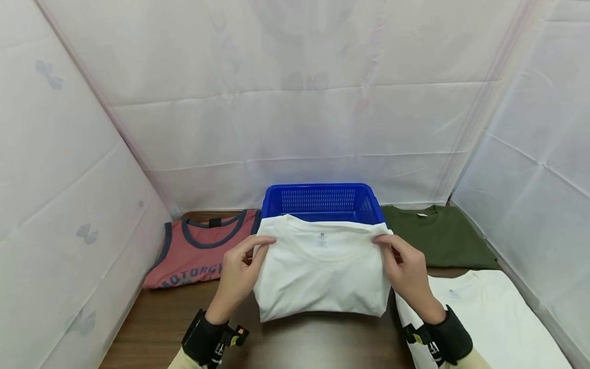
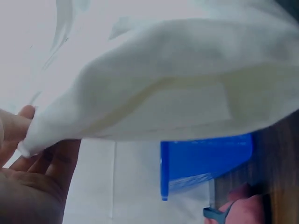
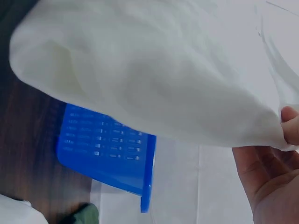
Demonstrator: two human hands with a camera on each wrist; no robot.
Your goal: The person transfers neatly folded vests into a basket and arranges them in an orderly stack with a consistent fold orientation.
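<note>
A folded white T-shirt hangs between my two hands, its collar with a small printed label facing me. My left hand pinches the left shoulder corner between thumb and fingers. On the opposite corner, my right hand does the same. Behind the shirt stands a blue plastic basket, its front side hidden by the cloth. In the left wrist view the shirt droops in layers from the pinched corner. The right wrist view shows the fabric sagging, with the basket's slotted wall beyond it.
A folded red sleeveless top with dark trim lies left of the basket. To its right lies a folded dark green T-shirt. Another white T-shirt is at the front right of the brown table. White sheeting walls the back and sides.
</note>
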